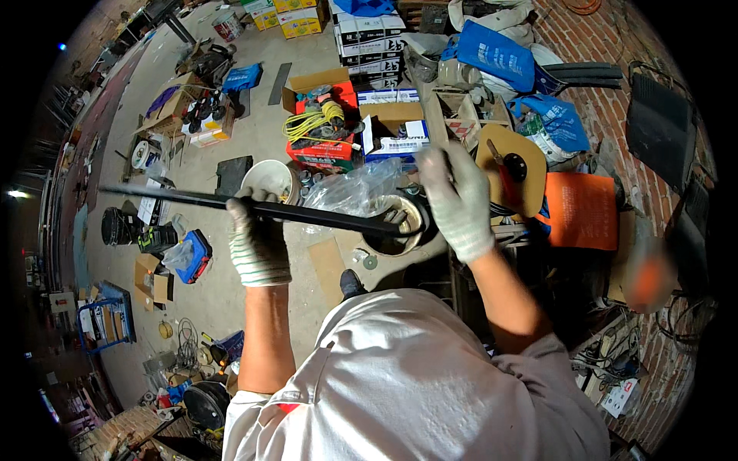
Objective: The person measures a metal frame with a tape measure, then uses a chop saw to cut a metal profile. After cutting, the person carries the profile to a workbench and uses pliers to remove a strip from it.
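Note:
My left hand (259, 240), in a white striped work glove with a dark palm, is wrapped round a long black bar (330, 218). The bar slants across in front of me, its thin far end reaching out to the left. Its right end lies in view over a round bucket and seems to curve upward there. My right hand (459, 196), gloved as well, is raised beyond that right end, apart from the bar. Its fingers are smeared by motion, so whether they pinch anything is unclear.
Below the bar stand a white bucket (275, 175), a round bucket with parts inside (390, 246) and clear plastic sheeting (354, 187). Ahead, an open red box (323, 152) holds a yellow cord. A tan board (493, 170) and an orange sheet (582, 211) are at right.

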A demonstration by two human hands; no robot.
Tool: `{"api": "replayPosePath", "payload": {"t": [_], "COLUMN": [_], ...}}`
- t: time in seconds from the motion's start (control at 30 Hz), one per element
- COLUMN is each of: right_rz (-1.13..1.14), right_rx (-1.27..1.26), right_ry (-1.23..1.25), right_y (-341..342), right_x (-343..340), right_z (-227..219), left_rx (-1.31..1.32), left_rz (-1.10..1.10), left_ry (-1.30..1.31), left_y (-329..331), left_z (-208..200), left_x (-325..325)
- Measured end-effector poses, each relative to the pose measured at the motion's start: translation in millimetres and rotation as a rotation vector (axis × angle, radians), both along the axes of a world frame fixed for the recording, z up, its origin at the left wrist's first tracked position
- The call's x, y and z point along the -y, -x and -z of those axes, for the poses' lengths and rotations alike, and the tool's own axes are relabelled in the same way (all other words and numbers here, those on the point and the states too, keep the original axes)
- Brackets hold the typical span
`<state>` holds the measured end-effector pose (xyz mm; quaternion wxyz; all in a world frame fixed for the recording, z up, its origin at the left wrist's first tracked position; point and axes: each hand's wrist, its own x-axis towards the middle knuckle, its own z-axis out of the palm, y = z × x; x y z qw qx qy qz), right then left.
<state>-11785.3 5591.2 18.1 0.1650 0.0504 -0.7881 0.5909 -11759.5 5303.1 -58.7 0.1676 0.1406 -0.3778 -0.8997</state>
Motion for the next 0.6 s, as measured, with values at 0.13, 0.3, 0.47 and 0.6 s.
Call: {"api": "replayPosePath", "payload": {"t": [0.13, 0.3, 0.47, 0.6], "right_rz": [-0.027, -0.436, -0.435, -0.324], "right_rx": [0.311, 0.455, 0.296, 0.331], "right_ry": [0.203, 0.309, 0.54, 0.609], "right_y": [-49, -68, -55, -46], "right_x": [-30, -7, 15, 12], "right_z": [60, 78, 54, 57], "left_rx": [0.004, 0.061, 0.071, 0.214], "left_rz": [-0.051, -0.011, 0.138, 0.061], "left_ry": [-0.252, -0.424, -0.494, -0.448], "left_y": [-12, -19, -23, -25], "left_z": [1, 15, 35, 36], "left_x": [12, -2, -22, -54]}}
